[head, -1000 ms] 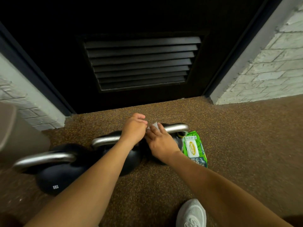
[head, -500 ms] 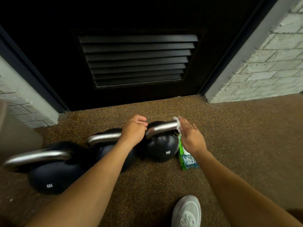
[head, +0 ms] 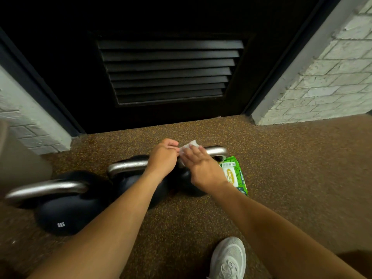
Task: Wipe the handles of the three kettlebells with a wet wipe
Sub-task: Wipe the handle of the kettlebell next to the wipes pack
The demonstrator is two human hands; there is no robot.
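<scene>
Three black kettlebells with silver handles stand in a row on the floor: the left kettlebell [head: 66,212], the middle kettlebell [head: 128,180] and the right kettlebell [head: 216,151]. My left hand [head: 163,158] is closed around the right end of the middle one's handle. My right hand [head: 203,168] presses a white wet wipe [head: 188,147] around the left part of the right kettlebell's handle. That kettlebell's body is mostly hidden by my right hand.
A green pack of wipes [head: 233,174] lies on the floor just right of the right kettlebell. A black louvred door [head: 171,71] stands behind, between white brick walls. My white shoe [head: 229,258] is at the bottom on the brown speckled floor.
My right hand slid the wipe from the right end of the right kettlebell's handle back to its left part, next to my left hand. My left hand stayed put.
</scene>
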